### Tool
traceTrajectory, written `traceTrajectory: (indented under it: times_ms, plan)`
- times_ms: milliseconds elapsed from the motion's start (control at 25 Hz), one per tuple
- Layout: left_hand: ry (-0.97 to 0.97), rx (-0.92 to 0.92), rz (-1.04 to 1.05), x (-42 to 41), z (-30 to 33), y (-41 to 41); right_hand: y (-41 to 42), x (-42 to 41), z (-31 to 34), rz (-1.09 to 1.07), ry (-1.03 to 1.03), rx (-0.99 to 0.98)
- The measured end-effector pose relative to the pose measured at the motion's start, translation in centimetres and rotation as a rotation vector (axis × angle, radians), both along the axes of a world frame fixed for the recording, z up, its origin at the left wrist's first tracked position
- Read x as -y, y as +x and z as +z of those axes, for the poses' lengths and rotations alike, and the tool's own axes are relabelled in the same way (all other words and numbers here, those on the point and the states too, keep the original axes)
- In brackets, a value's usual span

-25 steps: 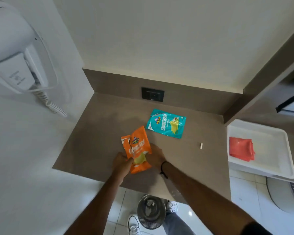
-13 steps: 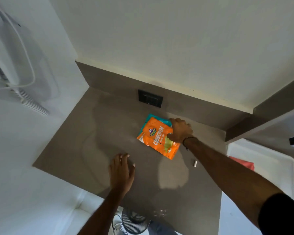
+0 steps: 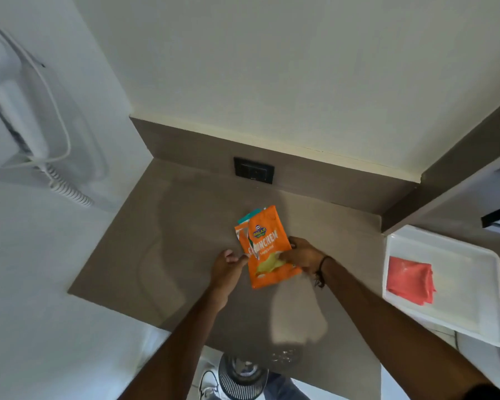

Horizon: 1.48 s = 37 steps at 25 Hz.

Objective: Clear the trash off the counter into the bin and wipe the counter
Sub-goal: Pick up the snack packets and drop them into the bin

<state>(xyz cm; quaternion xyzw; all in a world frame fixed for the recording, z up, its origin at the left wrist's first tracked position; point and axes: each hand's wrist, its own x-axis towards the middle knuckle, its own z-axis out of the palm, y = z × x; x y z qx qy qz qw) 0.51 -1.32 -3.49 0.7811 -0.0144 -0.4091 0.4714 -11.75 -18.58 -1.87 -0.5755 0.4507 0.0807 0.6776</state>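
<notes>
A stack of snack packets [image 3: 267, 249] is held above the brown counter [image 3: 162, 255]: an orange one on top, a second orange one and a teal one [image 3: 247, 216] peeking out behind it. My right hand [image 3: 302, 254] grips the stack at its right edge. My left hand [image 3: 227, 268] touches its left edge with its fingertips. A mesh bin [image 3: 240, 379] stands on the floor below the counter's front edge. A folded red cloth [image 3: 410, 280] lies in a white tray [image 3: 474, 284] at the right.
A black wall socket [image 3: 254, 170] sits in the backsplash behind the packets. A white wall-mounted device with a coiled cord [image 3: 67, 189] hangs at the left. A small wet patch [image 3: 285, 356] shows near the counter's front edge. My shoe [image 3: 210, 386] is beside the bin.
My right hand carried the orange packets to the teal one, gathered it, and drew the stack back toward me. My left hand rose from the counter to the stack's left edge.
</notes>
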Motion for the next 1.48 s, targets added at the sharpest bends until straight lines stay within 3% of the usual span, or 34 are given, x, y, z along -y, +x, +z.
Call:
traceTrajectory:
  times_ms: [120, 200, 280, 400, 480, 640, 720, 800, 880, 920, 960, 1040, 1240, 1480]
  plan:
    - [-0.332, -0.459, 0.051, -1.5, 1.5, 0.8, -1.5, -3.0, 1.7, 0.092, 0.164, 0.037]
    - [-0.428, -0.546, 0.04, -3.0, 2.5, 1.3, -2.2, -4.4, 3.2, 0.152, 0.179, 0.017]
    - [-0.496, -0.529, 0.04, -4.1, 3.0, 1.2, -2.9, -6.2, 3.7, -0.056, 0.212, 0.126]
    - [-0.603, -0.602, 0.134, -5.8, 3.8, 1.1, -4.2, -11.0, 3.4, -0.504, 0.464, 0.381]
    - [-0.598, -0.642, 0.139, -7.2, 4.1, 0.6, -4.8, -14.6, 2.7, -0.527, 0.403, 0.325]
    - [-0.453, -0.612, 0.105, -10.3, 3.7, -0.1, -5.5, -19.1, 3.3, -0.57, -0.036, 0.184]
    - [-0.375, -0.38, 0.111, -11.7, 3.1, 0.1, -7.2, -19.8, 4.3, -0.563, -0.183, 0.141]
    - [-0.231, 0.161, -0.039, -13.0, 1.5, 0.6, -10.1, -20.6, 4.8, -0.505, -0.234, 0.113]
    - [-0.085, 0.692, -0.422, -14.2, -0.8, 1.0, -13.7, -21.7, 4.3, -0.429, -0.232, 0.039]
    - [0.01, 0.837, -0.649, -14.7, -2.0, 1.1, -15.3, -22.5, 3.6, -0.388, -0.234, -0.029]
    - [0.112, 0.913, -0.82, -14.9, -3.1, 1.0, -16.6, -23.5, 2.7, -0.352, -0.247, -0.104]
    - [0.246, 0.99, -0.968, -15.1, -4.8, 0.4, -18.1, -26.1, 0.4, -0.284, -0.311, -0.242]
    - [0.296, 1.166, -0.928, -14.9, -7.9, 0.3, -17.7, -33.2, -9.0, -0.271, -0.516, -0.381]
    - [0.311, 1.364, -0.871, -14.8, -10.6, 0.9, -14.2, -34.3, -22.8, -0.251, -0.376, -0.52]
